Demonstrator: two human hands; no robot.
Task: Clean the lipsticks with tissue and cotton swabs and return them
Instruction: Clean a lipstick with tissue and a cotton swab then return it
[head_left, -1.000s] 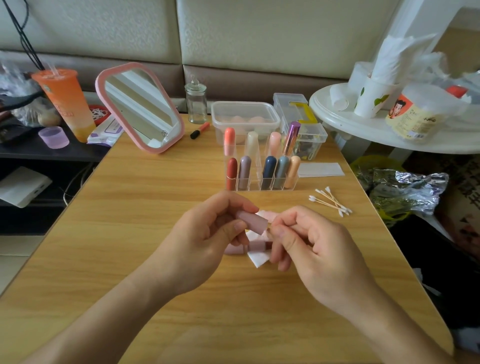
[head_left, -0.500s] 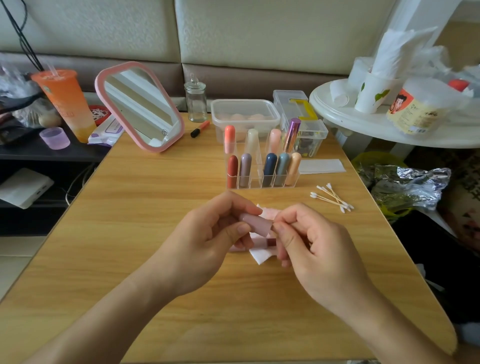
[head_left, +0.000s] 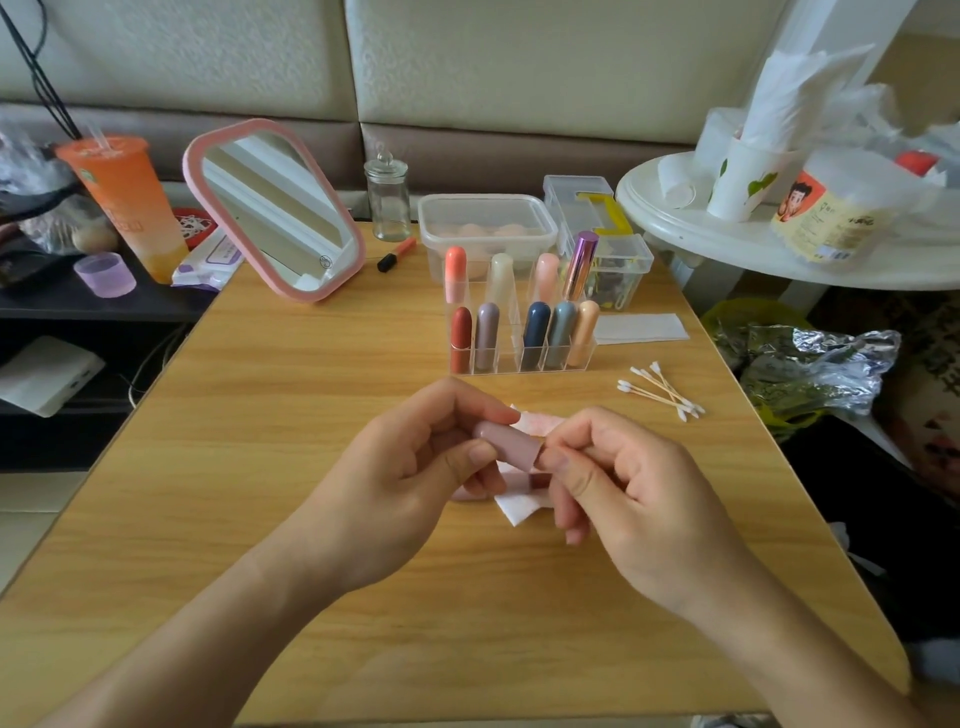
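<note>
My left hand (head_left: 410, 488) pinches a mauve lipstick cap (head_left: 506, 442) between thumb and fingertips, above the table's middle. The thumb and forefinger of my right hand (head_left: 639, 493) pinch at the cap's open end, and what lies between them is hidden. Under both hands a pink lipstick body (head_left: 522, 479) lies on a white tissue (head_left: 519, 508), mostly covered. A pink-stained tissue (head_left: 539, 420) shows just behind the cap. The clear organizer (head_left: 511, 364) beyond holds several capped lipsticks. Several cotton swabs (head_left: 662, 392) lie to its right.
A pink-framed mirror (head_left: 275, 213), a glass jar (head_left: 388, 200) and clear plastic boxes (head_left: 488, 228) stand along the wooden table's far edge. An orange drink cup (head_left: 127, 202) is at the left. A folded white tissue (head_left: 641, 328) lies by the organizer. A round white side table (head_left: 727, 244) stands at right.
Both hands stay together over the tissue. They have drifted slightly away from me, and the cap has turned a little between the fingers.
</note>
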